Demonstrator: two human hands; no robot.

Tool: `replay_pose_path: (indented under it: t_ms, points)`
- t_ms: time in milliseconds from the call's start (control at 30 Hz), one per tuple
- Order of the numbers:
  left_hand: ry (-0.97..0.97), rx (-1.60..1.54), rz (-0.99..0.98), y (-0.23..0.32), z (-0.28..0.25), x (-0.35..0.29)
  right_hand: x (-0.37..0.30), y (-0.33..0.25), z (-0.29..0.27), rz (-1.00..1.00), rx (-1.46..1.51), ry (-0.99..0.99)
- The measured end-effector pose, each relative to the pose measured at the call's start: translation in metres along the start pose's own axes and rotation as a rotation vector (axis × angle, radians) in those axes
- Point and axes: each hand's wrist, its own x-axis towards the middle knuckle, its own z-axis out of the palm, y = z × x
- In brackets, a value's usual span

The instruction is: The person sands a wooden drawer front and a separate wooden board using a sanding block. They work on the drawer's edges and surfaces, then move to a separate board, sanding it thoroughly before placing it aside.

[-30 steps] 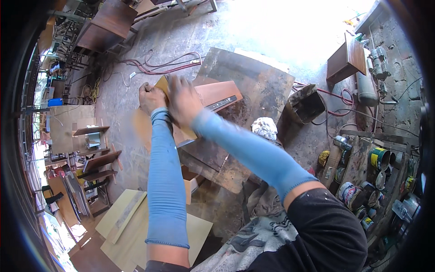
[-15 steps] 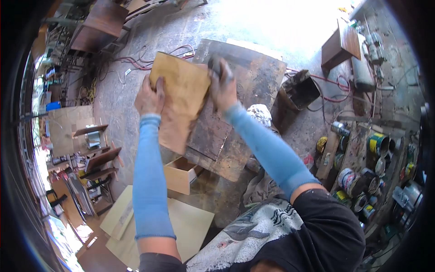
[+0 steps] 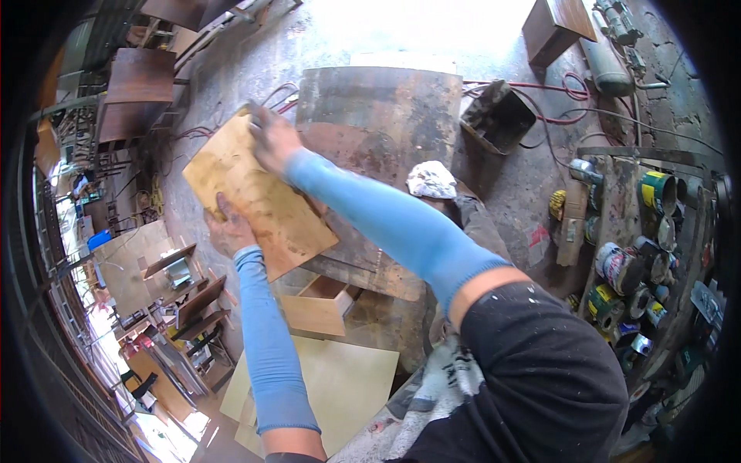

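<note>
A yellowish-brown wooden panel (image 3: 266, 204), blotched with darker stain, is held tilted above the left part of a worn worktable top (image 3: 432, 108). My left hand (image 3: 229, 230) grips the panel's lower left edge, fingers lying on its face. At the panel's far upper end, my right hand (image 3: 272, 137) is closed, its fingers darkened. A small dark thing seems to be in those fingers, pressed against the panel, but its kind is blurred and mostly hidden. Blue sleeves cover both forearms.
A crumpled white cloth (image 3: 432, 180) lies at the table's right edge, near a dark open bin (image 3: 499, 117). An open wooden drawer (image 3: 314, 312) and pale boards (image 3: 347, 370) lie below. Paint cans (image 3: 656, 191) crowd the right side; red hoses (image 3: 575, 116) cross the floor.
My right hand has swung left from the panel's right side to its far upper end. The panel has turned and shifted left, with my left hand still holding it. The whole view has shifted.
</note>
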Motion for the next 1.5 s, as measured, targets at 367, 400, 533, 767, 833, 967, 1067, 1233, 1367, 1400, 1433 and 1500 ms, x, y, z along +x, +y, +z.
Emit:
replay_pose_path:
  t_ms: [367,400,533,767,833,967,1067,1233,1367,1400,1433,1500]
  points:
    - [-0.046,-0.279,-0.161,-0.084,-0.008,-0.01,-0.175,-0.013,-0.014,0.097,-0.235,0.02]
    - [0.007,-0.273,-0.169,-0.089,-0.014,-0.015,-0.152,-0.033,-0.021,0.161,-0.247,-0.136]
    - [0.01,-0.442,-0.577,-0.116,0.01,-0.031,-0.118,-0.033,-0.029,0.065,-0.344,-0.288]
    - [-0.104,-0.225,-0.606,-0.09,0.01,-0.042,-0.274,-0.025,-0.117,0.097,-0.111,-0.41]
    - [-0.163,-0.281,-0.579,-0.075,0.012,-0.045,-0.311,-0.017,-0.153,0.216,-0.105,-0.455]
    - [-0.263,-0.563,-0.541,-0.129,0.049,-0.039,-0.337,0.043,-0.208,0.619,0.031,-0.124]
    - [-0.487,-1.268,-0.771,-0.174,0.044,-0.048,-0.329,0.023,-0.226,0.637,0.214,-0.004]
    - [-0.23,-0.802,-0.655,-0.082,0.0,-0.109,-0.314,0.052,-0.313,0.238,-0.42,-0.048]
    - [-0.309,-1.434,-0.781,-0.123,-0.024,-0.116,-0.28,0.051,-0.29,0.161,-0.848,-0.123]
    - [-0.343,-1.433,-0.791,-0.123,-0.028,-0.119,-0.267,0.065,-0.284,0.219,-0.722,-0.135]
    - [-0.374,-1.424,-0.802,-0.124,-0.033,-0.121,-0.253,0.079,-0.273,0.283,-0.709,-0.143]
    - [-0.392,-1.432,-0.802,-0.131,-0.033,-0.134,-0.219,0.11,-0.245,0.438,-0.533,-0.156]
